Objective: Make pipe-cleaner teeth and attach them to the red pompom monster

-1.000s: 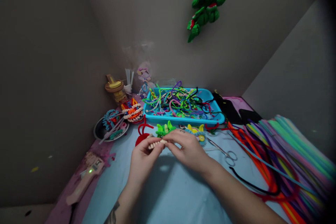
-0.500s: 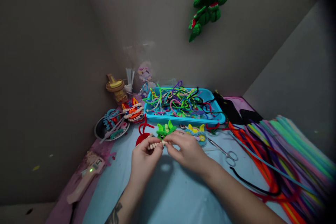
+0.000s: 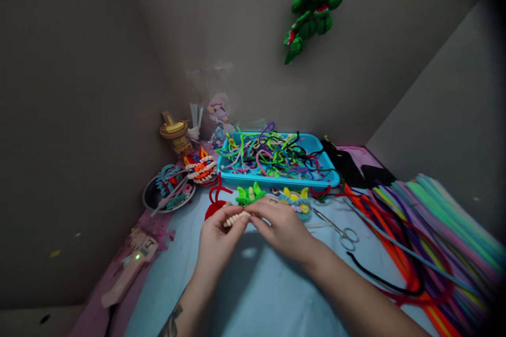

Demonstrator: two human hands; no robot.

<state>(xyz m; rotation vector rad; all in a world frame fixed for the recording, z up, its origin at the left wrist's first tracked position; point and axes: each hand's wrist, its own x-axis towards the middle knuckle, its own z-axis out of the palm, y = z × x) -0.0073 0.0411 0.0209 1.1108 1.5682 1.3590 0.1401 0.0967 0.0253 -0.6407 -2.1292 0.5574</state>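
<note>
A cream-coloured coiled pipe cleaner piece is pinched between the thumb and fingers of my left hand. My right hand meets it at the coil's right end, thumb and fingertips pressed together on it. The fingers hide that end. Just beyond my hands lie a green pipe cleaner figure with pointed ears and, to its right, a blue and yellow one. A red pipe cleaner piece rests behind my left hand, partly covered by it.
Behind stands a blue tray of tangled pipe cleaner scraps. Scissors and a black pipe cleaner lie right, beside bundled coloured pipe cleaners. At left are a glue gun with a green light and a metal bowl.
My fingertips have shifted slightly along the cream coil, and the left thumb now covers more of its right end. My right hand has moved a little rightward. Everything else stays put.
</note>
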